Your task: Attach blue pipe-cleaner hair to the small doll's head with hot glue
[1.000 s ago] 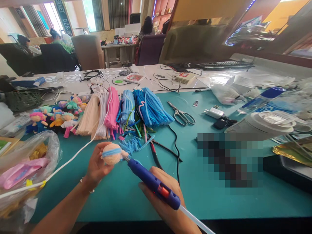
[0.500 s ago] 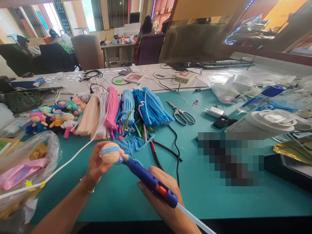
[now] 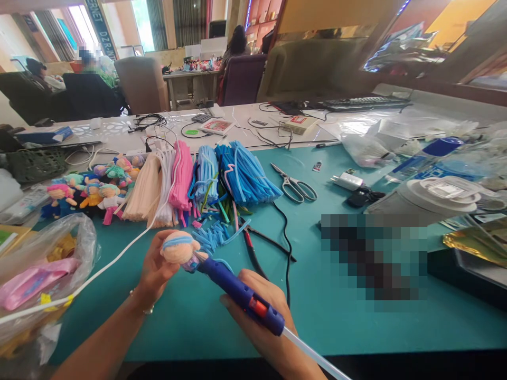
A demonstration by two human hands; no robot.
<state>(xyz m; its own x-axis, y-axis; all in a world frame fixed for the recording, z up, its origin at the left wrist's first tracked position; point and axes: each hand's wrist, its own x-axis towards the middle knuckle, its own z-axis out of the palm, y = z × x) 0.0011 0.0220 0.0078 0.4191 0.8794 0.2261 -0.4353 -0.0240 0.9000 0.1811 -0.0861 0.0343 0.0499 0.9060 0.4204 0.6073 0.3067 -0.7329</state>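
My left hand (image 3: 156, 269) holds a peach fuzzy doll head (image 3: 179, 248) with a light blue band across it, just above the teal table (image 3: 340, 322). My right hand (image 3: 263, 322) grips a blue glue gun (image 3: 241, 295) with a red trigger; its nozzle touches the lower right side of the head. A clear glue stick (image 3: 312, 356) sticks out of the gun's back. Behind the head lie short blue cut pieces (image 3: 216, 232).
Bundles of cream, white, pink and blue pipe cleaners (image 3: 198, 177) lie beyond the hands, small finished dolls (image 3: 91, 187) to their left. Scissors (image 3: 295, 186), black-and-red pliers (image 3: 251, 248), a white cord (image 3: 103, 269) and a plastic bag (image 3: 39, 269) surround the hands. People sit at far desks.
The doll head and the glue gun have drifted slightly left and down together; the nozzle has shifted lower on the head.
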